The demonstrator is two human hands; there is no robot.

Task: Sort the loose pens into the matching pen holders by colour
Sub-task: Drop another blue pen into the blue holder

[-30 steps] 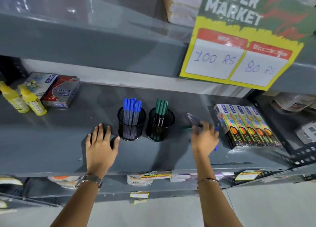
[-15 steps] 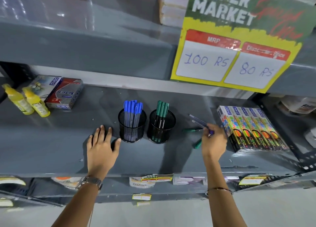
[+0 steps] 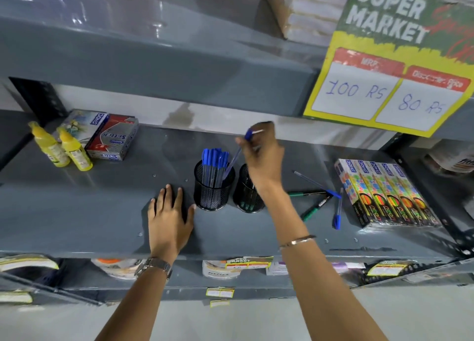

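Note:
Two black mesh holders stand side by side on the grey shelf [image 3: 89, 212]. The left holder [image 3: 214, 192] is full of blue pens; the right holder [image 3: 245, 194] has green pens and is partly hidden by my right wrist. My right hand [image 3: 261, 158] is above the holders, shut on a blue pen [image 3: 234, 161] whose lower end dips into the left holder. My left hand [image 3: 170, 217] rests flat and open on the shelf, just left of that holder. Loose on the shelf to the right lie two blue pens [image 3: 337, 211] and two green pens [image 3: 316, 207].
Colourful pencil boxes [image 3: 384, 192] stand right of the loose pens. Two yellow bottles [image 3: 61, 148] and two flat boxes [image 3: 112, 138] sit at the far left. A yellow price sign [image 3: 389, 84] hangs from the shelf above.
My right hand has lifted a blue pen from the loose pile and carried it left, over to the blue holder. My left hand has stayed on the shelf.

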